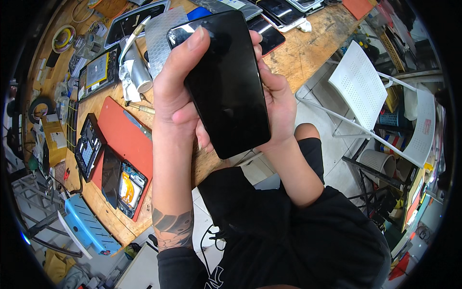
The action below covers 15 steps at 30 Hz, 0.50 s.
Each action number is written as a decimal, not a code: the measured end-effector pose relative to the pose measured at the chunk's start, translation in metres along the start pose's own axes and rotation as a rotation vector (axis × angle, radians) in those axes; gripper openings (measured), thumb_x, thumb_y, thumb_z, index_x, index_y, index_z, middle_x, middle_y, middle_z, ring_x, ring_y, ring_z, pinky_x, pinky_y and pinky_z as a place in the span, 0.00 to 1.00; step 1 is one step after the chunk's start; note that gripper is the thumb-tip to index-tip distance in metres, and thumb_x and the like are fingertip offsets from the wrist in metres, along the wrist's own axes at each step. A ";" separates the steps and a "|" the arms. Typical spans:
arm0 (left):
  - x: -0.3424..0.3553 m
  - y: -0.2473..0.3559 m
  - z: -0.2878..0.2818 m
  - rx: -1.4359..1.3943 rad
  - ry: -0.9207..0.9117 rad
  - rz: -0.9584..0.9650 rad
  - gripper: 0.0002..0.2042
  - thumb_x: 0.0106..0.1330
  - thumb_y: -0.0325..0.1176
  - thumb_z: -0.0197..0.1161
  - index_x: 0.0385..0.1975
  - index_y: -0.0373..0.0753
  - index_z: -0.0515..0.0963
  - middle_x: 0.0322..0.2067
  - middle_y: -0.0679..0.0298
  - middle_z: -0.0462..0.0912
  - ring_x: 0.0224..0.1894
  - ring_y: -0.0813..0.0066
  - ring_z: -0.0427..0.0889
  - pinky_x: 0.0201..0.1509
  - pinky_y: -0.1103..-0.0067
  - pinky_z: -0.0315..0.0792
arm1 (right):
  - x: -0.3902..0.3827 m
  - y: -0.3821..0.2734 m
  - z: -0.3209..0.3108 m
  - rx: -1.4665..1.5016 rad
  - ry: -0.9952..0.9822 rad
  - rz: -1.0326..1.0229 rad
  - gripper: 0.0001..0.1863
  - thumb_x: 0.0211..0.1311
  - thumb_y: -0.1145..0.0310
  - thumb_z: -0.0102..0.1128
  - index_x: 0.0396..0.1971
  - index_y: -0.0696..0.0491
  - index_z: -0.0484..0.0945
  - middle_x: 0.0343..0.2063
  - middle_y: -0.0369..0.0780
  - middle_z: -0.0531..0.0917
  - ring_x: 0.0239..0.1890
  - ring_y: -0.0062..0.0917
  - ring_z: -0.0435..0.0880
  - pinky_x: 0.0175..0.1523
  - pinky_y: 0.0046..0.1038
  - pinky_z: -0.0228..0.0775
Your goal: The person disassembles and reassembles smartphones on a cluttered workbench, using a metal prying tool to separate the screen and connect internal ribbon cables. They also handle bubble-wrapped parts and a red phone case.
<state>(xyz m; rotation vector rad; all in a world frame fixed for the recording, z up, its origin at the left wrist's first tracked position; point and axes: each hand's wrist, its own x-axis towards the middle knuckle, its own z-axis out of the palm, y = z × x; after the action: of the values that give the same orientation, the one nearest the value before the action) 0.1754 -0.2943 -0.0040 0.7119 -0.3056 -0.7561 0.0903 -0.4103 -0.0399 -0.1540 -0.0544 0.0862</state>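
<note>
A black smartphone (228,86) is held up close in both hands, its dark glossy face toward me. My left hand (175,79) grips its left edge, with the thumb lying over the upper left of the glass. My right hand (279,98) wraps the right edge from behind, fingertips showing at the upper right side. Below and left, an opened phone (131,190) with its inner parts and an orange flex cable bare lies on a red mat (127,139). A loose dark panel (111,176) leans beside it.
A black frame-like device (89,147) sits left of the mat. Farther back are a silver cylinder (140,77), a bubble-wrap sheet (161,41), an opened tablet (98,72) and several phones. A white folding chair (358,82) stands right of the wooden bench (308,50); a blue box (89,224) is at lower left.
</note>
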 end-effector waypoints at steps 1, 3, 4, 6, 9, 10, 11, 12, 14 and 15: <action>-0.001 -0.001 0.002 0.067 0.060 0.019 0.37 0.65 0.57 0.62 0.58 0.23 0.72 0.48 0.46 0.80 0.52 0.54 0.79 0.60 0.68 0.75 | 0.000 0.000 0.001 -0.030 0.029 0.003 0.30 0.78 0.54 0.30 0.76 0.45 0.54 0.68 0.45 0.71 0.62 0.41 0.80 0.60 0.46 0.81; -0.001 -0.002 0.004 0.034 0.078 0.027 0.33 0.62 0.51 0.64 0.55 0.24 0.73 0.46 0.49 0.79 0.50 0.57 0.78 0.57 0.70 0.75 | 0.000 0.001 0.001 0.184 -0.119 0.053 0.30 0.78 0.54 0.29 0.77 0.45 0.53 0.68 0.45 0.71 0.62 0.42 0.81 0.60 0.46 0.82; -0.001 -0.002 0.005 0.065 0.074 0.039 0.32 0.60 0.49 0.64 0.53 0.24 0.73 0.45 0.50 0.79 0.49 0.59 0.78 0.56 0.71 0.75 | 0.001 0.001 0.000 0.243 -0.196 0.064 0.30 0.78 0.54 0.29 0.77 0.45 0.53 0.68 0.46 0.71 0.61 0.42 0.81 0.59 0.46 0.82; -0.002 -0.002 0.005 0.106 0.026 0.066 0.28 0.56 0.44 0.65 0.50 0.26 0.73 0.43 0.52 0.78 0.47 0.62 0.77 0.54 0.73 0.75 | 0.002 0.002 -0.002 0.156 -0.110 0.076 0.31 0.78 0.53 0.28 0.77 0.46 0.52 0.67 0.46 0.73 0.58 0.43 0.83 0.58 0.46 0.83; 0.000 0.001 0.005 0.008 0.036 0.083 0.22 0.59 0.36 0.67 0.50 0.27 0.80 0.40 0.52 0.86 0.44 0.64 0.86 0.52 0.74 0.81 | 0.003 0.001 -0.005 0.051 -0.089 0.097 0.33 0.78 0.49 0.27 0.76 0.49 0.55 0.63 0.50 0.75 0.52 0.46 0.86 0.53 0.46 0.85; -0.001 0.000 0.006 0.010 0.049 0.093 0.22 0.59 0.36 0.67 0.50 0.27 0.80 0.40 0.52 0.86 0.44 0.64 0.86 0.51 0.74 0.81 | 0.004 -0.001 -0.007 0.014 -0.114 0.130 0.34 0.77 0.47 0.27 0.75 0.50 0.56 0.61 0.51 0.77 0.50 0.47 0.87 0.51 0.46 0.85; -0.002 0.000 0.008 0.019 0.070 0.100 0.22 0.59 0.36 0.67 0.49 0.27 0.81 0.40 0.52 0.86 0.44 0.64 0.86 0.51 0.74 0.81 | 0.004 -0.002 -0.008 -0.024 -0.140 0.163 0.35 0.77 0.46 0.28 0.74 0.51 0.58 0.60 0.53 0.78 0.48 0.48 0.87 0.50 0.46 0.85; -0.003 -0.001 0.009 0.028 0.092 0.107 0.21 0.58 0.36 0.67 0.48 0.28 0.81 0.40 0.53 0.85 0.44 0.65 0.86 0.51 0.74 0.80 | 0.006 -0.003 -0.010 -0.078 -0.183 0.219 0.35 0.76 0.44 0.28 0.73 0.52 0.60 0.58 0.54 0.79 0.46 0.49 0.88 0.48 0.46 0.86; -0.003 0.000 0.010 0.042 0.103 0.101 0.20 0.58 0.35 0.67 0.47 0.28 0.81 0.40 0.53 0.85 0.43 0.65 0.86 0.51 0.75 0.80 | 0.008 -0.003 -0.011 -0.128 -0.210 0.271 0.37 0.75 0.42 0.29 0.70 0.55 0.62 0.55 0.56 0.80 0.44 0.50 0.88 0.44 0.46 0.86; -0.002 0.001 0.010 0.045 0.094 0.088 0.20 0.58 0.35 0.67 0.46 0.28 0.81 0.39 0.54 0.85 0.43 0.65 0.86 0.51 0.75 0.80 | 0.008 -0.003 -0.011 -0.126 -0.194 0.268 0.38 0.75 0.41 0.29 0.69 0.56 0.63 0.54 0.57 0.81 0.43 0.51 0.88 0.43 0.46 0.86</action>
<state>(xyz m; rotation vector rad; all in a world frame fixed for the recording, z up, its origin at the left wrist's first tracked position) 0.1698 -0.2973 0.0036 0.7693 -0.2676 -0.6323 0.0996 -0.4138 -0.0502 -0.2778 -0.2332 0.3655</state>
